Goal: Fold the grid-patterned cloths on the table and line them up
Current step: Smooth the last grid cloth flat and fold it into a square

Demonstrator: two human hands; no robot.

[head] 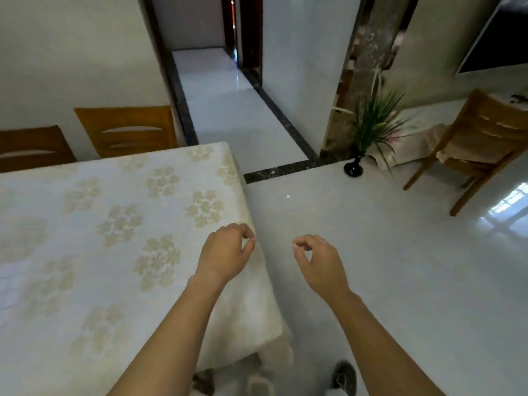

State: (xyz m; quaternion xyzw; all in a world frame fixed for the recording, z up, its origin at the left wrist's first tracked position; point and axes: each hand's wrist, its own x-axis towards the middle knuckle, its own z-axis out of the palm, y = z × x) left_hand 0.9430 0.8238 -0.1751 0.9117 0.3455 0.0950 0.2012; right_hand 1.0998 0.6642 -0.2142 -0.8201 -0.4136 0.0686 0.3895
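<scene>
No grid-patterned cloth shows in the head view. The table [85,224] fills the left half, covered by a white tablecloth with beige flower prints. My left hand [225,252] hovers over the table's right edge, its fingers loosely curled and thumb close to the fingertips, with nothing in it. My right hand [317,261] hangs in the air over the floor, to the right of the table. Its fingers are loosely curled too and hold nothing.
Two wooden chair backs [128,130] stand behind the table's far side. Another wooden chair [480,144] is at the right, by a black vase with a green plant [368,132]. Glossy white floor [400,281] stretches right; a corridor opens ahead.
</scene>
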